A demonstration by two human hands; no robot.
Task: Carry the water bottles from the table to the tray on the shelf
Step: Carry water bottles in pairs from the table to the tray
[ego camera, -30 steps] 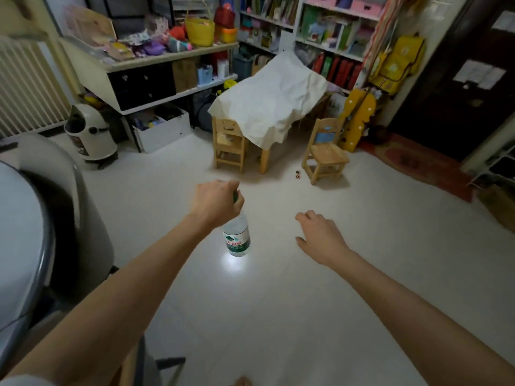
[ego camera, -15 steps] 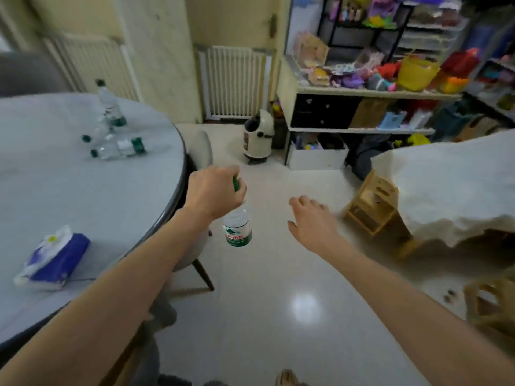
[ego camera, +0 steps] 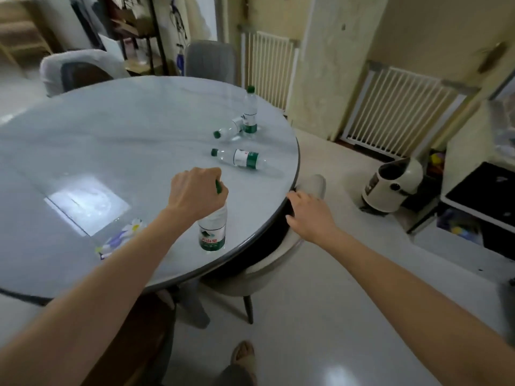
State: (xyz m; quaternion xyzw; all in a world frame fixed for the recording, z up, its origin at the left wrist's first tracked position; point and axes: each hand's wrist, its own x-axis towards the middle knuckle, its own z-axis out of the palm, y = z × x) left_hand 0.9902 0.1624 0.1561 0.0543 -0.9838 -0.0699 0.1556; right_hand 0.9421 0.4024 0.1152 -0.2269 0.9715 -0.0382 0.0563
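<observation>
A round grey table fills the view where open floor and toy shelves lay a second ago.

The person has swung back toward the table, the left hand still clenched on the neck of a bottle hanging upright over the near edge. The right hand hovers empty, fingers loose, by the rim. Three more bottles wait: one standing, two lying. No tray or shelf in sight, so the turn likely means another pickup before delivery.

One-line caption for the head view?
Left hand holds a bottle by its neck; three bottles remain on the table.
</observation>
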